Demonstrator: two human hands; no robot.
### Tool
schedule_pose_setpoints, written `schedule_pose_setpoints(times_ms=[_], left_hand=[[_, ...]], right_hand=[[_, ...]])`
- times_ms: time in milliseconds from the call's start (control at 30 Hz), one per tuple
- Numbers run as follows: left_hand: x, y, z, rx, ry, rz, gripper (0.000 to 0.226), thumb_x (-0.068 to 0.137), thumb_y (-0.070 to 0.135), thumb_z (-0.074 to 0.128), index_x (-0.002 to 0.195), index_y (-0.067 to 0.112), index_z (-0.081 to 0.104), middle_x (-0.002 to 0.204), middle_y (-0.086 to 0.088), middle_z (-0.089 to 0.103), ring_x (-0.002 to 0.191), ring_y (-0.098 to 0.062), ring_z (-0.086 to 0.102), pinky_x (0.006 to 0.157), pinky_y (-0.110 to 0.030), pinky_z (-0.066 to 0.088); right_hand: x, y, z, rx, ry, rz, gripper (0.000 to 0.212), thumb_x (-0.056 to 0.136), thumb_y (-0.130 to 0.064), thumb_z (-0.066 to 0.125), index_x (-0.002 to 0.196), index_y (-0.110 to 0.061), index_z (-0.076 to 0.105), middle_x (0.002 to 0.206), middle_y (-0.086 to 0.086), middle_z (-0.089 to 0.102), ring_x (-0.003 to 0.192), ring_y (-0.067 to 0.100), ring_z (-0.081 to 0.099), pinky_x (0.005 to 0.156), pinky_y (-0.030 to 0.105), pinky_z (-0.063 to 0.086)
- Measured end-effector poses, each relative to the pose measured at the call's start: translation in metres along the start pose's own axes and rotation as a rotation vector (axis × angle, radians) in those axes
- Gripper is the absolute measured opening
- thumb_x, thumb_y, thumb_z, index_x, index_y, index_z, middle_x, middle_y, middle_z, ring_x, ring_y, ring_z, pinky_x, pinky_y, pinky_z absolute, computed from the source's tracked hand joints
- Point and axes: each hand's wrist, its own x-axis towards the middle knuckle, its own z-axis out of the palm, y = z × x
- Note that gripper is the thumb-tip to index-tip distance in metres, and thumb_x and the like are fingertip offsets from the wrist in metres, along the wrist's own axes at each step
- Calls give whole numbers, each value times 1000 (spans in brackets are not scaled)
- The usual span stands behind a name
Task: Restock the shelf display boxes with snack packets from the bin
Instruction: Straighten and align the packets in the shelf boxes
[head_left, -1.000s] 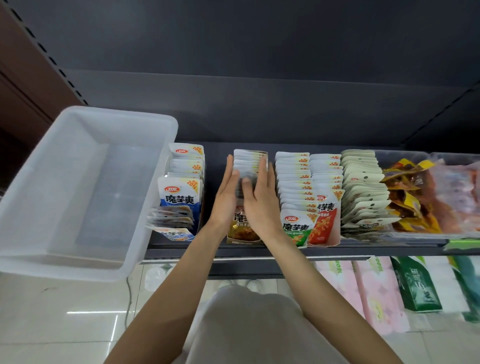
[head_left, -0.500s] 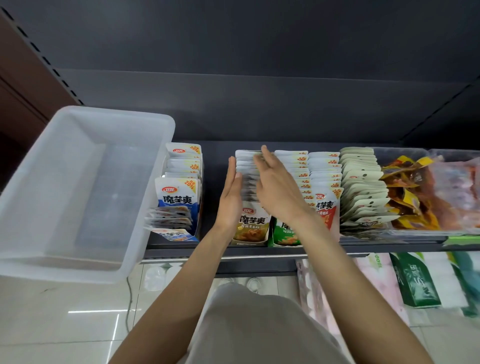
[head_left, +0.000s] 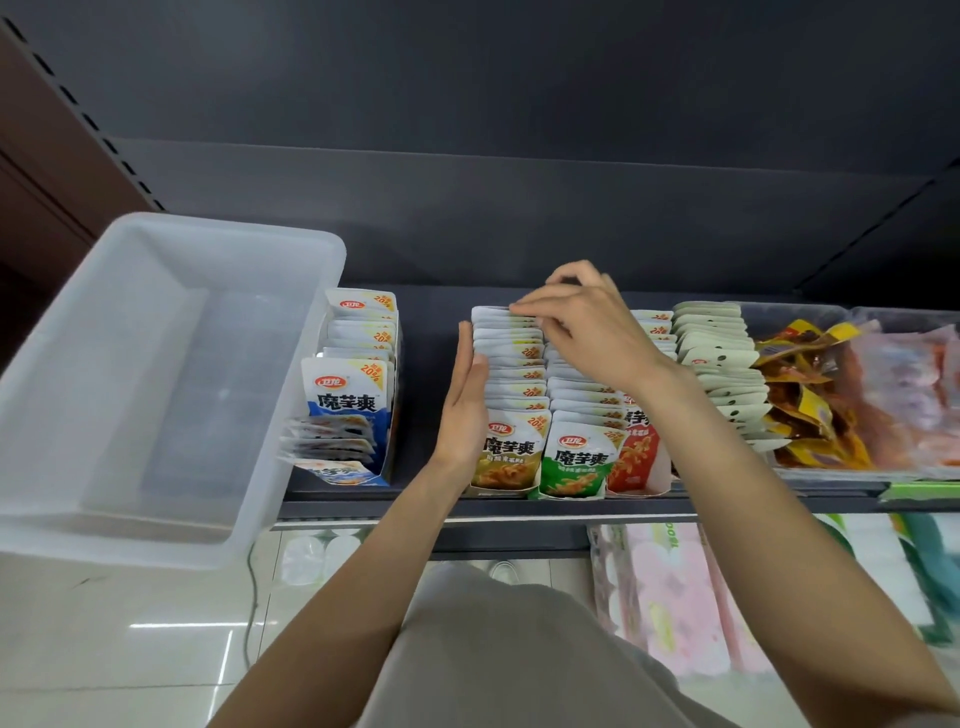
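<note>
Snack packets (head_left: 511, 384) stood packed in a row inside the yellow-fronted display box (head_left: 506, 460), directly between the two hands at the front edge of the shelf (head_left: 519, 506). The left hand (head_left: 462, 410) lay flat against the left side of that row, fingers straight and together, holding nothing. Just right of it stood the green-fronted box (head_left: 576, 465) and the red-fronted box (head_left: 634, 452), both full of packets and touching one another. Left of the left hand, apart from it across a gap of bare shelf, the blue-fronted box (head_left: 353, 395) held fewer packets, with some lying loose at its front. Beside that box, further left, sat the clear plastic bin (head_left: 156, 384), nothing visible in it. Farther back, the right hand (head_left: 582, 325) reached over the rear of the yellow and green rows, its fingers curled down onto the tops of the rearmost packets; whether it pinched one could not be told. Right of the right forearm lay a row of pale green packets (head_left: 722, 364).
</note>
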Motion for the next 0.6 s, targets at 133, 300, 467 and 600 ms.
schedule_pose_setpoints(times_ms=[133, 300, 467, 600], left_hand=[[1, -1, 0, 21, 8, 9, 49, 100, 35, 36, 145, 44, 18, 150, 8, 34, 131, -14, 41, 110, -44, 35], [-3, 3, -3, -3, 20, -9, 50, 101, 31, 38, 146, 40, 20, 147, 9, 37, 131, -13, 41, 111, -43, 33], [-16, 28, -6, 103, 105, 39, 53, 99, 25, 43, 147, 33, 23, 149, 12, 31, 121, 3, 35, 72, 2, 41], [-47, 56, -20, 457, 129, 240, 41, 96, 28, 47, 136, 31, 42, 133, 26, 48, 115, 12, 43, 84, 4, 37]], right_hand=[[-1, 1, 2, 17, 5, 25, 33, 95, -8, 50, 121, -21, 65, 118, -9, 65, 116, 17, 40, 96, 32, 29], [-6, 0, 3, 23, -6, 35, 34, 96, -10, 48, 125, -20, 61, 127, -8, 60, 126, 18, 37, 102, 34, 27], [-20, 1, -5, 86, 43, 26, 32, 96, -11, 49, 125, -19, 61, 126, -3, 61, 127, 22, 41, 105, 41, 34], [-30, -13, -16, 112, 116, -8, 31, 96, -12, 51, 124, -18, 61, 116, -2, 66, 112, 18, 55, 95, 40, 45]])
